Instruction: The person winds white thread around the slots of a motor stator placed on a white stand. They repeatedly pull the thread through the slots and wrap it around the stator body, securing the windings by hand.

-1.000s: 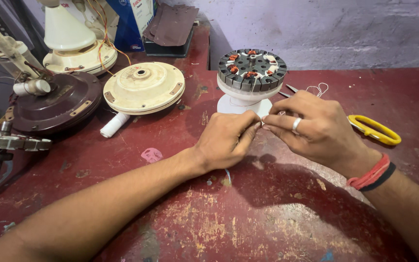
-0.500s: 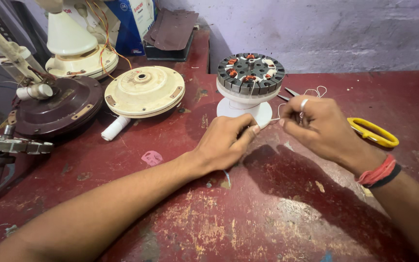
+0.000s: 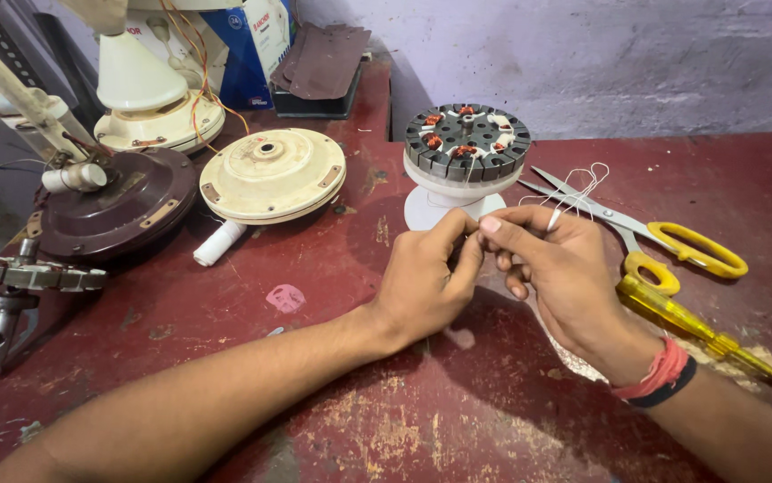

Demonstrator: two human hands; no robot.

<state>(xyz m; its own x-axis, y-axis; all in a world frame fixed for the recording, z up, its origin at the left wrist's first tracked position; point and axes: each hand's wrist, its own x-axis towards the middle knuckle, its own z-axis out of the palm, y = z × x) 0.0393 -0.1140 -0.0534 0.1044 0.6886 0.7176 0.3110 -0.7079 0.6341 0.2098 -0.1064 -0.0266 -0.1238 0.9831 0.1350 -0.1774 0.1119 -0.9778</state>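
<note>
Two hands meet at the middle of the red table point(image 3: 458, 429): the left hand point(image 3: 422, 282) and right hand point(image 3: 560, 268) are both pinched nearly closed, fingertips touching, on one thin white thread point(image 3: 574, 190) that loops up above the right hand's knuckles. Just behind them stands one stator point(image 3: 467, 139) with copper windings, on a white base. One pair of yellow-handled scissors point(image 3: 663, 237) lies right of the hands, one yellow screwdriver point(image 3: 717, 340) just beside the right wrist. At the left are two cream fan covers point(image 3: 270, 174), one brown cover point(image 3: 122, 206) and one white tube point(image 3: 219, 243). The table's far edge meets the wall; open surface lies in front of the forearms and at far right.
</note>
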